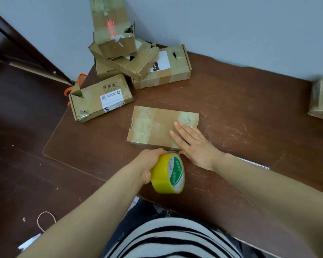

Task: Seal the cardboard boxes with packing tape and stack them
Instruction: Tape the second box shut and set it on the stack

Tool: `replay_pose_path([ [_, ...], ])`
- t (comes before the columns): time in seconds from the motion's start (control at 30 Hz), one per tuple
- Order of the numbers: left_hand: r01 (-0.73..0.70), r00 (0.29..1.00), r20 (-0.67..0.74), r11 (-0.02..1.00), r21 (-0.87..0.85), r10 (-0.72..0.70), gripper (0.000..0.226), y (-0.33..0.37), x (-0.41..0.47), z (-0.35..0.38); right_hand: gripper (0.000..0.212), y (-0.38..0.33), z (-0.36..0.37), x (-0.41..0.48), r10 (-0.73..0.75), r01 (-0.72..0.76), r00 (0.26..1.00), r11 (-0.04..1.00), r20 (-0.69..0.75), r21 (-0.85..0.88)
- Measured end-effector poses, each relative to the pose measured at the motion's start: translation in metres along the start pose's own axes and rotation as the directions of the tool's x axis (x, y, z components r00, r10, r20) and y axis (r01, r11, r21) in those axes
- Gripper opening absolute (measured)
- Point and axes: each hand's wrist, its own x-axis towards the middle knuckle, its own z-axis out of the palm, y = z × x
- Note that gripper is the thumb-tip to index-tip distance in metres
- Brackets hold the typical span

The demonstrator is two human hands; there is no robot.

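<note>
Makeshift packing room: scratched desk (241, 101), parcels (101, 101)

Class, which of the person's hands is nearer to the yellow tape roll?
Left. The left hand grips the tape roll; the right hand lies flat on the cardboard box, just beyond the roll.

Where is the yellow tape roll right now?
In the head view, low in the centre: the left hand grips the tape roll by the table's near edge, just in front of the flat box that the right hand presses.

Flat box (157, 125) before box stack (127, 53)
</note>
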Motion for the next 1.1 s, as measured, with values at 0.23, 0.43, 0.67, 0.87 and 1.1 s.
replay_pose_path([
  [0.23, -0.021, 1.000, 0.008, 0.999, -0.028, 0.022, 0.010, 0.003, -0.006, 0.000, 0.107, 0.004, -0.006, -0.001, 0.027, -0.017, 0.988, 0.998, 0.155, -0.069],
  [0.43, -0.009, 0.999, 0.051, 0.999, -0.053, 0.012, 0.012, 0.009, -0.014, -0.001, 0.073, -0.005, -0.043, 0.006, 0.150, -0.230, 0.952, 0.925, 0.266, 0.302],
  [0.67, -0.005, 0.996, 0.089, 0.998, -0.064, 0.010, 0.015, 0.016, -0.021, -0.005, 0.080, -0.011, -0.023, 0.048, 0.487, -0.498, 0.855, 0.867, 0.177, 0.023],
  [0.87, -0.013, 0.996, 0.085, 0.996, -0.094, 0.021, 0.016, 0.023, -0.024, -0.015, 0.078, -0.018, -0.021, 0.046, 0.451, -0.441, 0.879, 0.893, 0.153, -0.094],
  [1.1, -0.010, 0.999, 0.052, 0.997, -0.070, 0.014, 0.020, 0.024, -0.026, -0.025, 0.089, -0.027, -0.013, 0.029, 0.348, -0.344, 0.912, 0.937, 0.219, -0.057],
])
